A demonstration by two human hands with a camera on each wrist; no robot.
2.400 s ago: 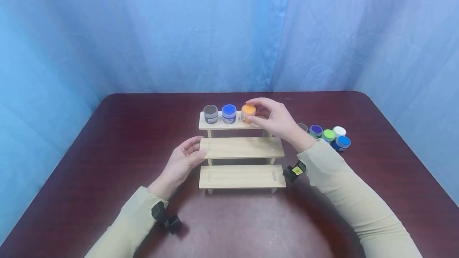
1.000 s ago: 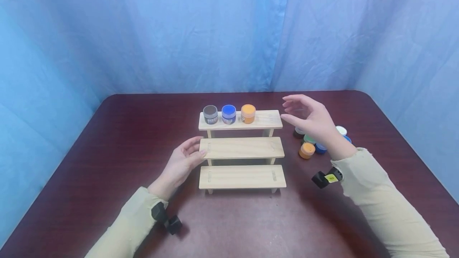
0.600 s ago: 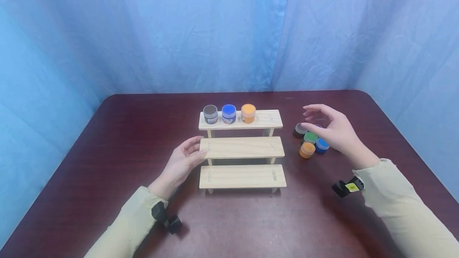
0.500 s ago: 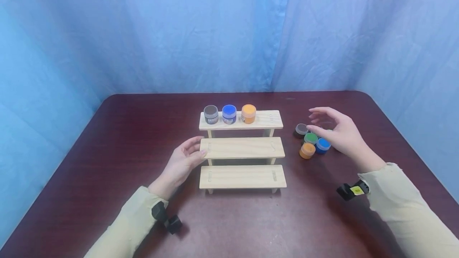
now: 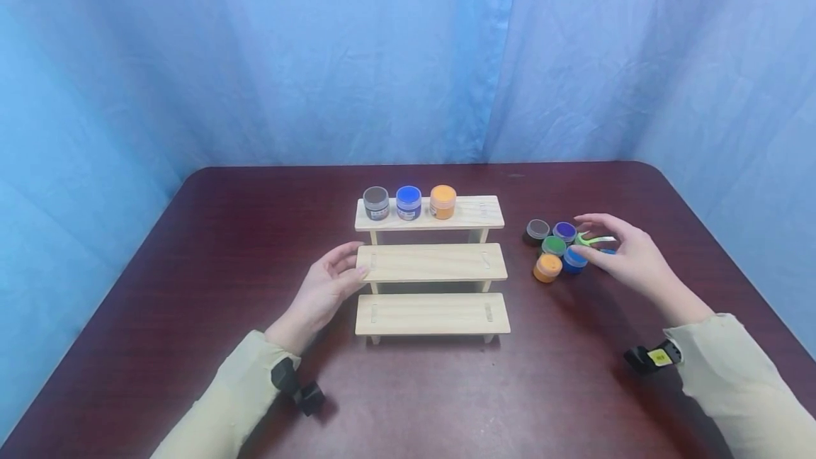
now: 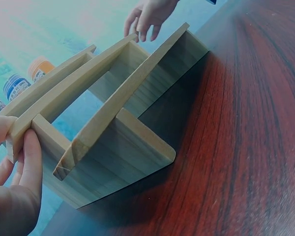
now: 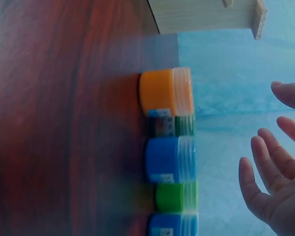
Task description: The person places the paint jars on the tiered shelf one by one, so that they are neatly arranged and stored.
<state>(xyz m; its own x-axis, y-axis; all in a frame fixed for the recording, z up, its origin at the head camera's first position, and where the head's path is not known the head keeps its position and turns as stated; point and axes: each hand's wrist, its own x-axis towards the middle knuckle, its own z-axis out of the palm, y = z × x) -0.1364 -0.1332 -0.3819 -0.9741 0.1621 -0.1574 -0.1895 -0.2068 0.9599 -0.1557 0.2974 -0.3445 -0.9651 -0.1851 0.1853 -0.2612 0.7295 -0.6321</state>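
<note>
My left hand [image 5: 321, 289] pinches the left end of the middle step of a three-step wooden display stand [image 5: 433, 263], as the left wrist view also shows. On the top step stand a dark grey paint jar [image 5: 376, 204], a blue paint jar [image 5: 409, 204] and an orange paint jar [image 5: 443, 202]. My right hand [image 5: 631, 257] is over the group of jars at the right, thumb and fingers apart around a light green jar [image 7: 169, 197]. In the right wrist view the fingers [image 7: 265, 182] are spread above the lids, holding nothing.
Beside the stand, a second orange jar [image 5: 547, 268], a green jar [image 5: 552, 246], a bright blue jar [image 5: 574, 259], a purple-blue jar [image 5: 564, 232] and a dark jar [image 5: 537, 231] stand close together on the dark red table [image 5: 421, 402]. Blue curtains [image 5: 344, 55] surround it.
My right hand let go of the orange jar on the top step, then moved right and down over the jar group. The left hand stays on the stand.
</note>
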